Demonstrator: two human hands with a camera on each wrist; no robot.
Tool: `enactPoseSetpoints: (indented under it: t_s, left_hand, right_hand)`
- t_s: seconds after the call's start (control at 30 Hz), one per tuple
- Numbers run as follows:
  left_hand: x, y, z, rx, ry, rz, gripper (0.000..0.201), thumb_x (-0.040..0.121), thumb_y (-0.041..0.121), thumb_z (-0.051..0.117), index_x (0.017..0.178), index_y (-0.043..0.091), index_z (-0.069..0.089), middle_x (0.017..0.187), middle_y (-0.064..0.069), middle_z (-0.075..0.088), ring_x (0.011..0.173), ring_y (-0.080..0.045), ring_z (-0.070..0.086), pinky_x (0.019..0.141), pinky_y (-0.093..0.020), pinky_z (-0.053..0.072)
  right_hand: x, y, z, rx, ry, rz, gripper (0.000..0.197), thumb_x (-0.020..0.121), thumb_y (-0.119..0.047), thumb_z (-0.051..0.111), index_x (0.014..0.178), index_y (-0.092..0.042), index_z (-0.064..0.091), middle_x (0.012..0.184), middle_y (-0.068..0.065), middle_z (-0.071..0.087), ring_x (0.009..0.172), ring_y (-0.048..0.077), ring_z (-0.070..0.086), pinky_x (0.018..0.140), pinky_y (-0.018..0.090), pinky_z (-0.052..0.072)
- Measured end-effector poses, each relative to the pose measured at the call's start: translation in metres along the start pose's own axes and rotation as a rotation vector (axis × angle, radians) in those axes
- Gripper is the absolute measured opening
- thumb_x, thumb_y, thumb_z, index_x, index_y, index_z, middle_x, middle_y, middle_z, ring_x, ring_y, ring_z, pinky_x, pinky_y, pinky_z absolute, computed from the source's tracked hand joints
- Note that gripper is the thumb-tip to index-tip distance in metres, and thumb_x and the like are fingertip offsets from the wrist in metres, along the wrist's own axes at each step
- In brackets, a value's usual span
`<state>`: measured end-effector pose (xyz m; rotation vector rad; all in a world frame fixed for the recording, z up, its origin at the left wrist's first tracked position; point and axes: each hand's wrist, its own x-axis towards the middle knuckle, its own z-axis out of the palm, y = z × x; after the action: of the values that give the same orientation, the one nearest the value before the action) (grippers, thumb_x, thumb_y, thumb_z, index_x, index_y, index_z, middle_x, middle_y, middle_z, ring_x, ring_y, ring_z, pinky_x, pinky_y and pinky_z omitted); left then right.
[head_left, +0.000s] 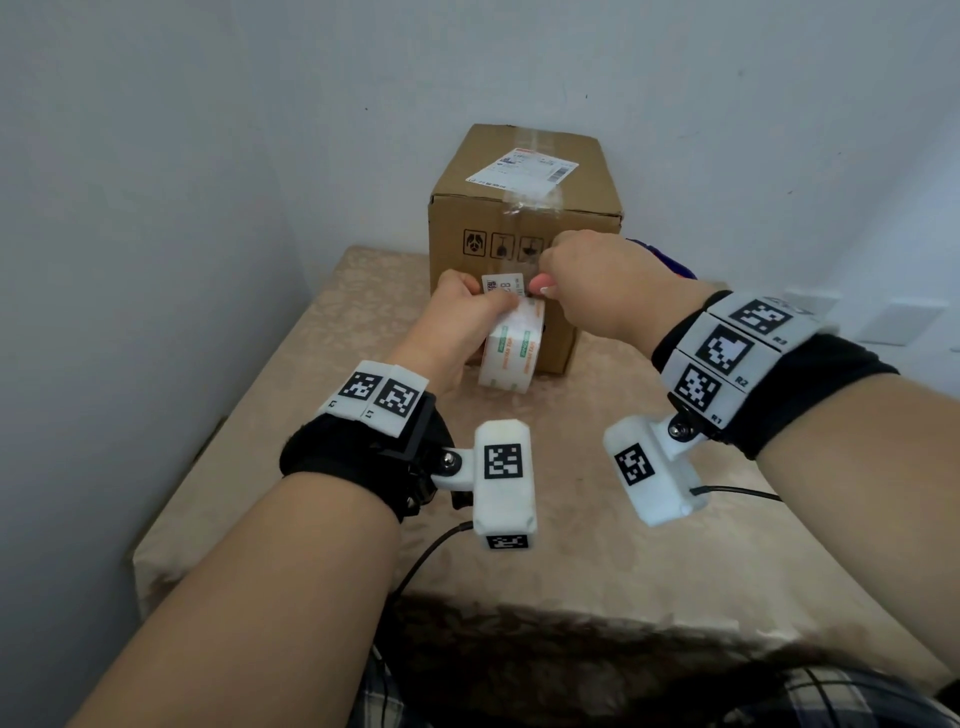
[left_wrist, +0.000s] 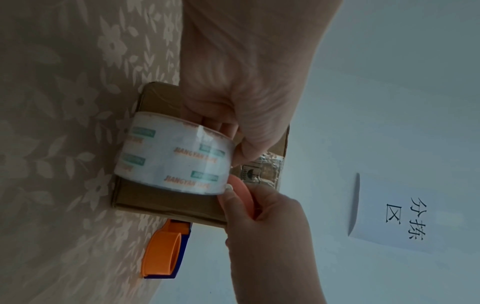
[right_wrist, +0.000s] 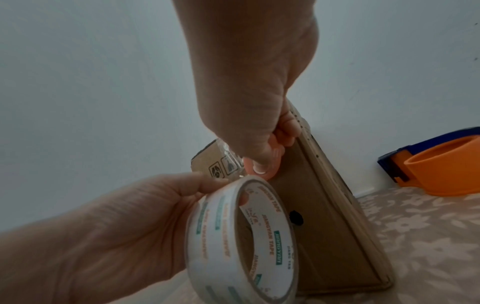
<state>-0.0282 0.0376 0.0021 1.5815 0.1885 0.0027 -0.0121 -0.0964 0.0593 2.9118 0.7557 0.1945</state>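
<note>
The roll of tape (head_left: 511, 353) is held on edge in the air, just in front of the near face of the cardboard box (head_left: 524, 171), so that a strip can be drawn straight onto the carton. It is gripped by the left hand (head_left: 457, 322): the thumb is laid on the outer winding and at least 1 finger is hooked through the core, which steadies the roll against a pull. The right hand (head_left: 587, 286) is curled, its thumb and forefinger pinched together at the roll's top edge, with a fingertip (right_wrist: 259, 166) against the winding, apparently to pick up the free end. Whether that end is already lifted cannot be told. The box is stood on the patterned table (head_left: 322, 395) against the wall; old tape and a shipping label are seen on its top. An orange tape dispenser (left_wrist: 163, 253) is left unused beside the box, on the right.
</note>
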Motion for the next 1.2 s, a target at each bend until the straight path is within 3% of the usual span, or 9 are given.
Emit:
enactPoseSetpoints:
  t_s: [0.23,0.53,0.63,0.77,0.9,0.97,1.03,1.1,1.2]
  left_hand:
    - [-0.001,-0.002,0.0,0.081,-0.01,0.001,0.028,0.085,0.016,0.06,0.079,0.025,0.034,0.093,-0.007,0.062,0.084,-0.024,0.064,0.069,-0.039,0.05]
    - [-0.006,0.005,0.005,0.151,0.017,0.028,0.021,0.085,0.021,0.059,0.083,0.026,0.038,0.09,-0.005,0.061,0.092,-0.028,0.066,0.083,-0.044,0.053]
    - [-0.007,0.005,0.009,0.217,0.012,0.058,0.019,0.085,0.022,0.058,0.09,0.022,0.04,0.088,-0.002,0.058,0.081,-0.022,0.061,0.073,-0.037,0.049]
    - [-0.005,0.006,0.011,0.334,-0.008,0.124,0.018,0.086,0.021,0.058,0.084,0.019,0.04,0.081,0.0,0.055,0.065,-0.013,0.055,0.053,-0.025,0.041]
    - [-0.008,0.007,0.021,0.404,-0.124,0.178,0.026,0.085,0.021,0.063,0.075,0.022,0.039,0.07,0.003,0.052,0.059,-0.012,0.052,0.047,-0.019,0.039]
    - [-0.011,0.006,0.031,0.436,-0.185,0.219,0.024,0.085,0.023,0.065,0.078,0.021,0.042,0.062,0.005,0.048,0.051,-0.005,0.047,0.045,-0.016,0.037]
    - [-0.014,0.005,0.045,0.471,-0.247,0.262,0.022,0.086,0.025,0.064,0.081,0.02,0.043,0.057,0.005,0.049,0.044,0.0,0.045,0.043,-0.01,0.037]
    - [-0.016,0.004,0.06,0.494,-0.323,0.305,0.021,0.087,0.024,0.064,0.083,0.021,0.043,0.066,-0.005,0.062,0.056,-0.004,0.054,0.056,-0.017,0.045]
    - [-0.02,0.002,0.082,0.615,-0.407,0.402,0.02,0.088,0.019,0.062,0.083,0.024,0.043,0.087,-0.01,0.07,0.076,-0.015,0.061,0.067,-0.027,0.048]
  right_hand:
    - [-0.001,-0.002,-0.001,-0.083,-0.026,0.029,0.015,0.094,-0.01,0.052,0.1,-0.002,0.064,0.099,0.015,0.061,0.089,0.032,0.063,0.075,0.04,0.054]
    - [-0.012,0.014,0.014,0.211,0.038,0.124,0.026,0.098,-0.027,0.045,0.095,-0.006,0.06,0.089,0.009,0.056,0.077,0.021,0.049,0.063,0.029,0.035]
    - [-0.013,0.015,0.023,0.356,0.095,0.175,0.026,0.097,-0.026,0.048,0.105,-0.006,0.061,0.089,0.005,0.053,0.081,0.021,0.051,0.056,0.025,0.032]
    - [-0.022,0.025,0.036,0.595,0.233,0.244,0.028,0.095,-0.026,0.052,0.114,-0.007,0.062,0.096,0.004,0.059,0.085,0.016,0.051,0.068,0.027,0.036]
    - [-0.046,0.038,0.05,0.789,0.308,0.361,0.028,0.094,-0.026,0.052,0.112,-0.006,0.063,0.089,0.003,0.059,0.087,0.026,0.062,0.079,0.037,0.054]
    - [-0.059,0.046,0.056,0.814,0.286,0.437,0.029,0.096,-0.024,0.05,0.118,-0.008,0.062,0.092,0.002,0.059,0.093,0.025,0.063,0.076,0.01,0.05]
    - [-0.068,0.056,0.063,0.799,0.243,0.522,0.029,0.097,-0.021,0.048,0.118,-0.009,0.062,0.094,0.006,0.06,0.092,0.024,0.062,0.05,-0.004,0.039]
    - [-0.072,0.069,0.073,0.841,0.247,0.591,0.028,0.096,-0.018,0.049,0.116,-0.005,0.063,0.094,0.009,0.06,0.088,0.026,0.062,0.048,0.004,0.04]
    - [-0.078,0.083,0.09,0.937,0.219,0.689,0.026,0.091,-0.014,0.056,0.111,0.001,0.06,0.091,0.012,0.06,0.073,0.019,0.055,0.066,0.027,0.046]
